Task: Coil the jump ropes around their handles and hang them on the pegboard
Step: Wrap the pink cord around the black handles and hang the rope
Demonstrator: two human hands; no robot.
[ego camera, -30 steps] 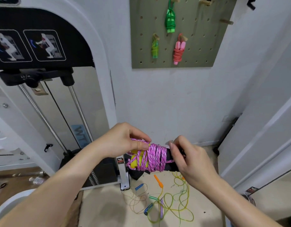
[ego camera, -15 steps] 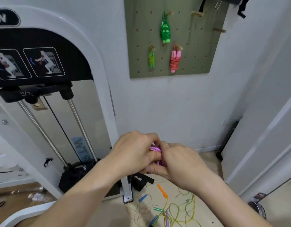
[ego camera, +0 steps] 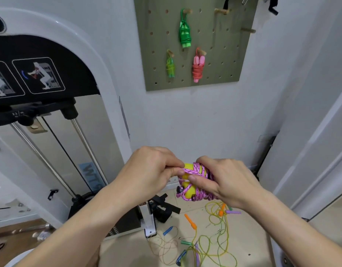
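Note:
A pink braided jump rope (ego camera: 193, 183) is coiled round its yellow handles, held in front of me at waist height. My left hand (ego camera: 149, 171) pinches a strand of pink rope at the top of the bundle. The fingers of my right hand (ego camera: 222, 179) curl round the bundle from the right, with the thumb pressed on its front. On the wall above hangs the olive pegboard (ego camera: 220, 60), carrying three coiled ropes: a dark green one (ego camera: 184, 33), a light green one (ego camera: 170, 65) and a pink-red one (ego camera: 198, 67).
Loose ropes with orange, blue, green and purple handles (ego camera: 206, 239) lie tangled on the floor below my hands. A white cable weight machine (ego camera: 56, 116) fills the left side. Bare wooden pegs (ego camera: 221, 11) stick out at the pegboard's upper right. A white door frame (ego camera: 310, 143) stands on the right.
The bundle has turned from lying sideways to end-on, showing the yellow handle ends. My hands closed together over it, then parted slightly. The view has tilted down a little.

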